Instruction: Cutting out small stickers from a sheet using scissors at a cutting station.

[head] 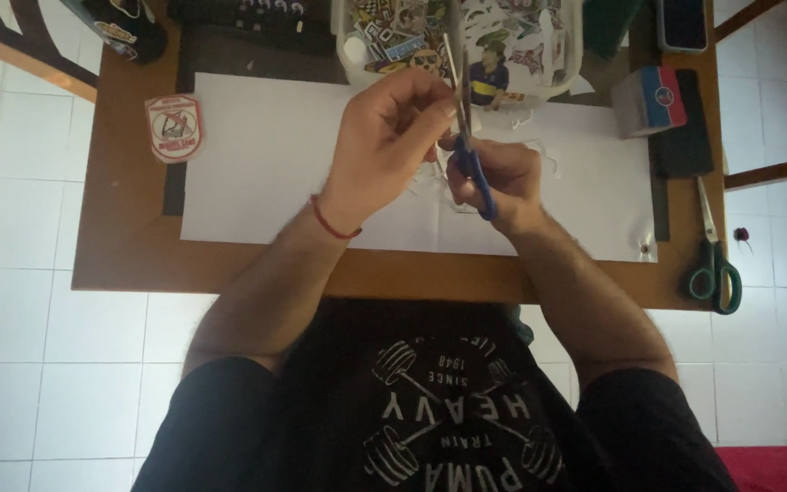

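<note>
My right hand (498, 178) grips blue-handled scissors (472, 169) whose blades point up and away from me. My left hand (384, 137), with a red cord around its wrist, pinches something small right at the blades; the piece is hidden by my fingers. Both hands hover over a large white sheet (275, 164) on a brown wooden table (129, 237). Small white paper scraps (539, 150) lie on the sheet by my right hand.
A clear tub (539, 64) full of cut-out stickers stands at the table's far edge. A shield-shaped red and white sticker (175, 128) lies at left. Green-handled scissors (710, 264) rest at right, near a roll with red and blue bands (653, 100). White floor tiles surround the table.
</note>
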